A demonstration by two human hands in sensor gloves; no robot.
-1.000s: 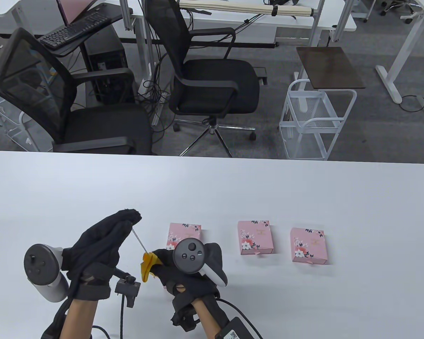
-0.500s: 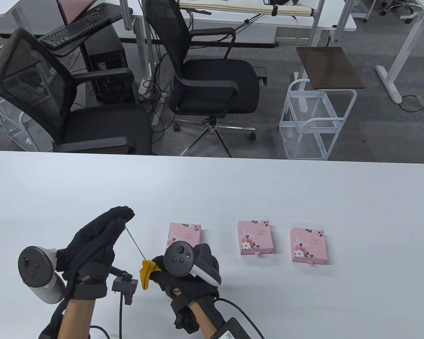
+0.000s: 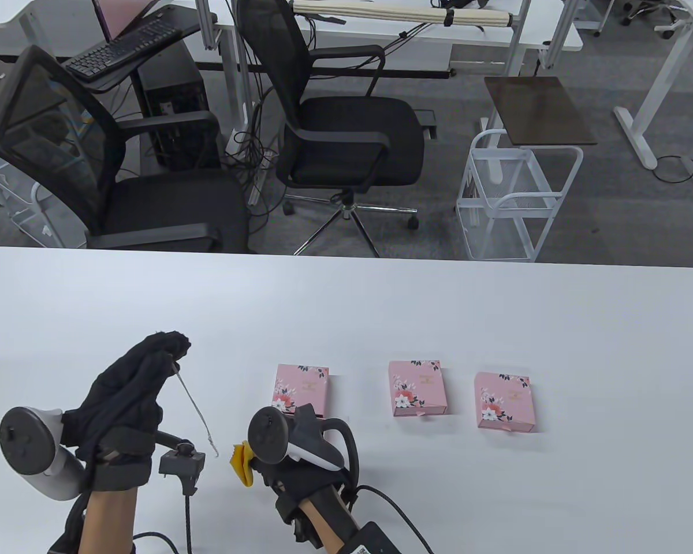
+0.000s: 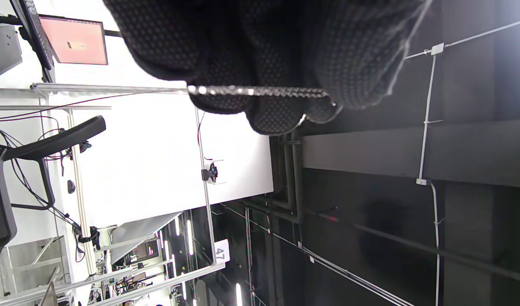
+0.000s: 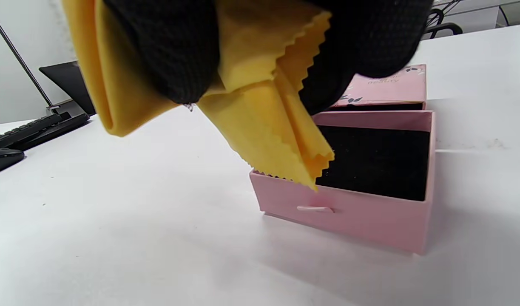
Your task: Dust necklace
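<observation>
The gloved fingers (image 5: 174,55) of the right hand (image 5: 260,46) come in from the top edge and pinch a folded yellow cloth (image 5: 260,114) with a pinked, zigzag edge — its lowest corner hangs in front of the near wall of an open pink drawer (image 5: 349,212). The drawer is pulled out of its flowered pink box (image 5: 387,87) and shows a black lining and a small pull tab on its front. Both sit on the white worktop (image 5: 128,238). At far left — a black keyboard (image 5: 26,131) and mouse (image 5: 2,158).

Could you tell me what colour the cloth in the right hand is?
Yellow; the cloth shows best in the right wrist view.
</observation>
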